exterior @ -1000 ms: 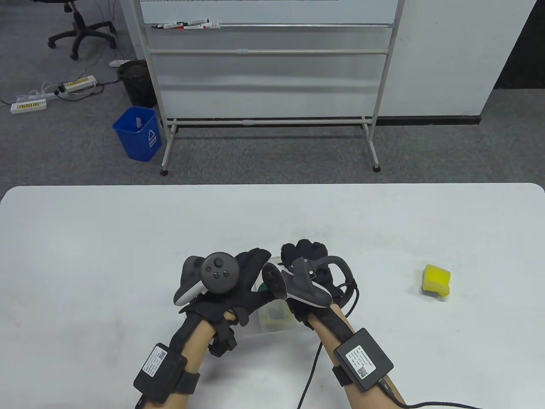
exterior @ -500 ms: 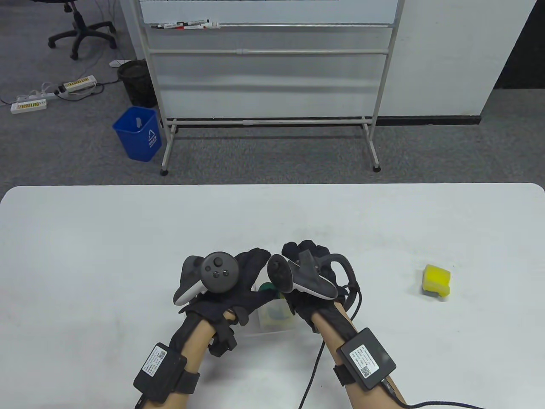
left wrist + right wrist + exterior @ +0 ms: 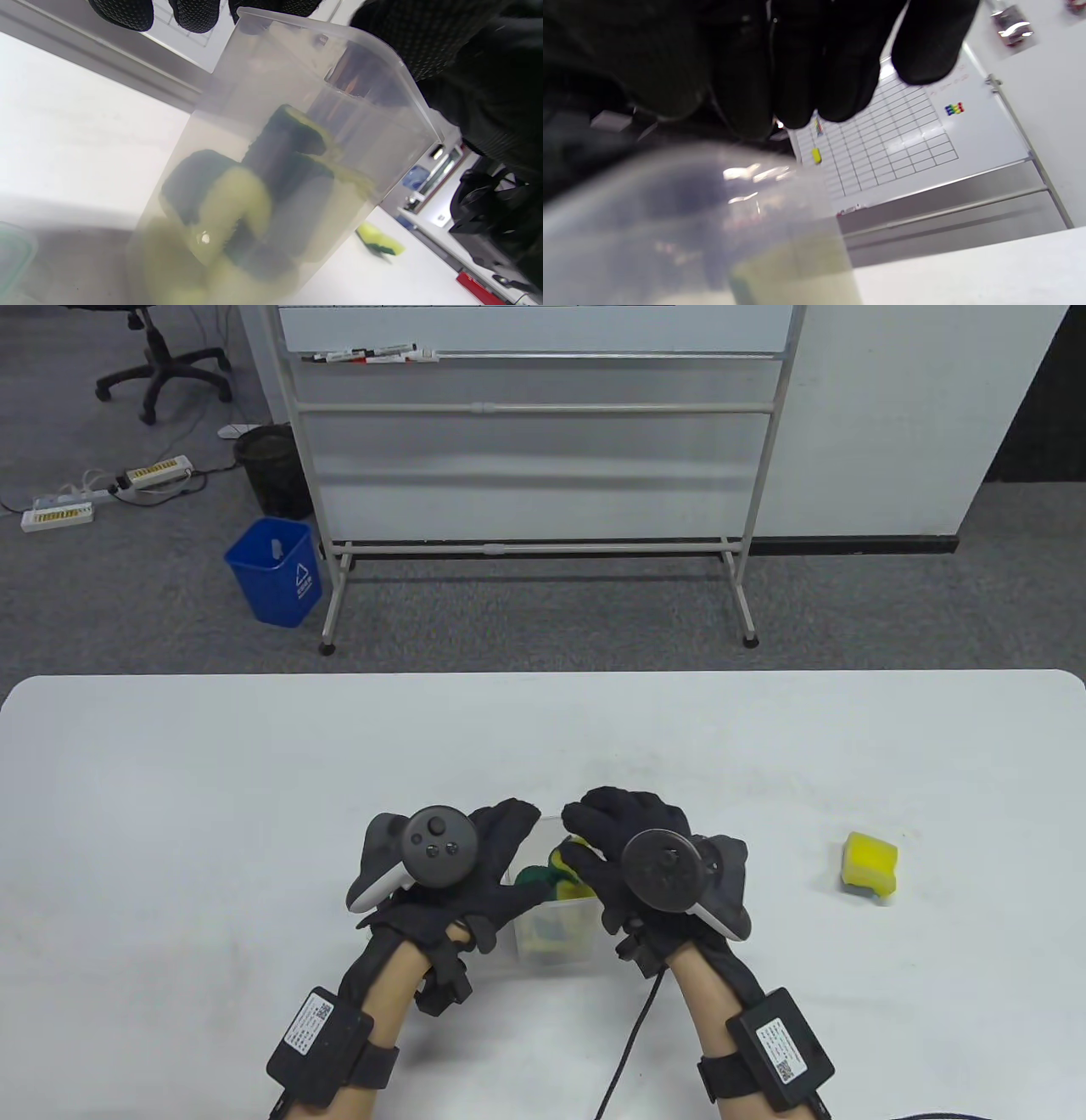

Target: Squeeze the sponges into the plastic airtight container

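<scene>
down on the white table (image 3: 170,780), seen from above, a clear plastic container (image 3: 556,937) stands near the front edge between the two gloved hands. the left hand (image 3: 479,869) wraps round the container's left side, fingers curled over its far rim, holding it. the right hand (image 3: 632,848) sits over the container's right side, its fingers bent down onto a yellow and green sponge (image 3: 560,869) at the open top; it seems to press or grip that sponge, though how firmly i cannot tell. more sponge shows dimly through the container wall lower down. a loose yellow sponge (image 3: 871,863) lies well apart to the right on the table. beyond the table stand a whiteboard frame (image 3: 534,475) and a blue bin (image 3: 276,570). from the left wrist, the container (image 3: 297,140) fills the view, with several yellow and dark green sponges (image 3: 237,199) packed inside it, and gloved fingertips (image 3: 195,12) hang over its far rim; the loose sponge (image 3: 379,243) shows small behind. from the right wrist, the dark fingers (image 3: 806,63) bunch together above the blurred container (image 3: 712,237), and what they hold is hidden there.
</scene>
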The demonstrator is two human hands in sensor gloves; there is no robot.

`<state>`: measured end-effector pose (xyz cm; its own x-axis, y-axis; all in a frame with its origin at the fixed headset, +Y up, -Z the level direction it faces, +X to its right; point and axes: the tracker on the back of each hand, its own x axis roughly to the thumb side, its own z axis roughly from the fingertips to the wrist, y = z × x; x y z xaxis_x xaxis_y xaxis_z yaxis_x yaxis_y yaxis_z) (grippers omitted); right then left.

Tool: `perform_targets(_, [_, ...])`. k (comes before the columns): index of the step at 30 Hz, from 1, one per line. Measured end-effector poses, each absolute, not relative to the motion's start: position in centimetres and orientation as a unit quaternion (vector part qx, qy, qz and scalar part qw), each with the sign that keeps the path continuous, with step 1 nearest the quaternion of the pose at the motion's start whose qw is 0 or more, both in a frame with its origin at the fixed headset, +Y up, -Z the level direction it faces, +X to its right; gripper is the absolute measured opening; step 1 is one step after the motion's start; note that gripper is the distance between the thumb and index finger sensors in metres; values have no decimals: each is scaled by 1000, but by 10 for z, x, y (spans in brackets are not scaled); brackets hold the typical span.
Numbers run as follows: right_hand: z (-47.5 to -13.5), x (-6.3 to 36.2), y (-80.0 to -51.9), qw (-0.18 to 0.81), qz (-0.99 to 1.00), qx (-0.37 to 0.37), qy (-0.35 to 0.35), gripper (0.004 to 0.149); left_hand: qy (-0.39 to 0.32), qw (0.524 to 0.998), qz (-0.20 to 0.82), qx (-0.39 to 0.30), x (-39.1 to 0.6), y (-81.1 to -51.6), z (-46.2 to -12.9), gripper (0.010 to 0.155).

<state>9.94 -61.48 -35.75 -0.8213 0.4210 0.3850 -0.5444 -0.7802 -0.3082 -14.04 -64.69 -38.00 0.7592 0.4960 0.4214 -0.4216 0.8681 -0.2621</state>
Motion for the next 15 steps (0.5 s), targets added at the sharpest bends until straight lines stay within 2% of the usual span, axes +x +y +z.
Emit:
perform_targets(4, [-355,143,-607,290,925,65,-237,57,-249,935,243,-69,-140,-647,-380,83])
perform_targets(9, [-363,217,-616,207,947,-120,-214,58,-249,936,245,-43,-143,-644,-380,82])
perform_targets(12, [-370,256,-636,178,952,-196,-158,56,-233,931,280,-13,-153,-637,-380,80])
perform_targets(15, [-381,291,-669,191,952,-235,-49,59,-213,924,318,15,-170,-628,-379,78])
